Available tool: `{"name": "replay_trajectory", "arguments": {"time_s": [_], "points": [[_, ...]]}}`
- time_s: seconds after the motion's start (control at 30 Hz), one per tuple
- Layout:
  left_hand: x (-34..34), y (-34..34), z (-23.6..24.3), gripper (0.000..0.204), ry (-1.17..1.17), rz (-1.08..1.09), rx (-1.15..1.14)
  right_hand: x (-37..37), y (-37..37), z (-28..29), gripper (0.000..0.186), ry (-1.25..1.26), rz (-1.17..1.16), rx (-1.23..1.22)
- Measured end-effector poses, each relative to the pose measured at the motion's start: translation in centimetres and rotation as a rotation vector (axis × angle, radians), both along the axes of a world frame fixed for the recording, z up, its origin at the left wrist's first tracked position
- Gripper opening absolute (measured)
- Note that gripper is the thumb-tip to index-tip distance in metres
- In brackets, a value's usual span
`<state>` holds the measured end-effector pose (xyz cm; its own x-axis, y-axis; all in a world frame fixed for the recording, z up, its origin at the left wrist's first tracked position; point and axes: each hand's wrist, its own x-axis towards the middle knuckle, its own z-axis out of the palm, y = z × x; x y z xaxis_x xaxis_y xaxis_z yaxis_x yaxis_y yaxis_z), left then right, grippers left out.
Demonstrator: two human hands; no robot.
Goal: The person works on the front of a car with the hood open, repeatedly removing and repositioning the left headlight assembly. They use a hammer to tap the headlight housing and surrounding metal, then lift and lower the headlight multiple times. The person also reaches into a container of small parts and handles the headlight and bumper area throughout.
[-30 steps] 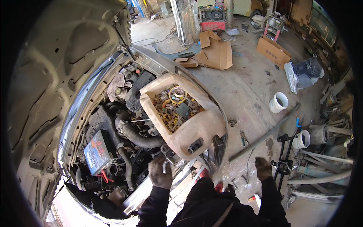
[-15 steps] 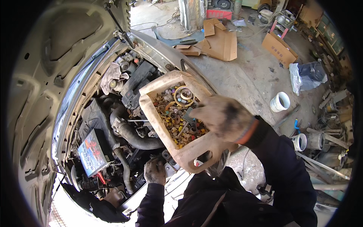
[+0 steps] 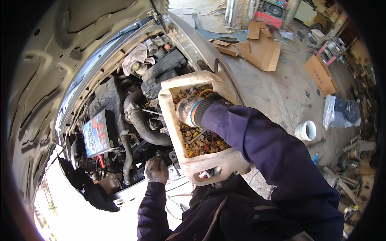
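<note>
A cut-open, off-white plastic jug (image 3: 219, 162) with a molded handle rests at the near right corner of the car's engine bay. Many small plastic clips and fasteners (image 3: 203, 140) in yellow, brown, grey and red fill it. My right hand (image 3: 188, 110), in a dirty glove with a blue-banded cuff, reaches down into the jug's far left part; its fingers are hidden by the hand itself. Left of the jug, my left hand (image 3: 156, 170), also gloved, is closed with curled fingers at the engine bay's front edge. Whatever it may hold does not show.
A raised hood (image 3: 48, 80) stands at the left. In the engine bay are a battery (image 3: 98, 134), a thick black hose (image 3: 144, 128) and a rag (image 3: 136, 59). Flattened cardboard (image 3: 261, 50), a plastic bag (image 3: 341, 112) and a white bucket (image 3: 305, 130) lie on the floor.
My right hand has moved left and down into the jug, from above its right side. My left hand remains at the front edge. The view has shifted, moving the floor things rightward.
</note>
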<state>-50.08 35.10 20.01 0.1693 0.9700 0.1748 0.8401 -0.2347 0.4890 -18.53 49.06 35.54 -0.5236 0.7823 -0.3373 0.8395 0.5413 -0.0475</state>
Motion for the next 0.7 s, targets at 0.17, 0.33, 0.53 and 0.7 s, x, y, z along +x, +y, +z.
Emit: {"name": "replay_trajectory", "arguments": {"time_s": [0.17, 0.33, 0.53, 0.7], "points": [[-0.1, -0.1, -0.2, 0.018, 0.037, 0.073, -0.034, -0.2, 1.2, -1.6, 0.032, -0.021, 0.027, -0.020], [-0.2, 0.1, -0.4, 0.020, 0.094, 0.144, -0.095, 0.0, 1.3, -1.3, 0.032, 0.008, 0.012, -0.040], [-0.3, 0.1, -0.6, 0.022, 0.084, 0.154, -0.080, 0.3, 2.1, -1.5, 0.036, -0.083, 0.092, -0.080], [-0.1, 0.0, -0.3, 0.021, 0.075, 0.152, -0.062, -0.1, 2.3, -3.2, 0.038, -0.074, 0.108, -0.034]]}}
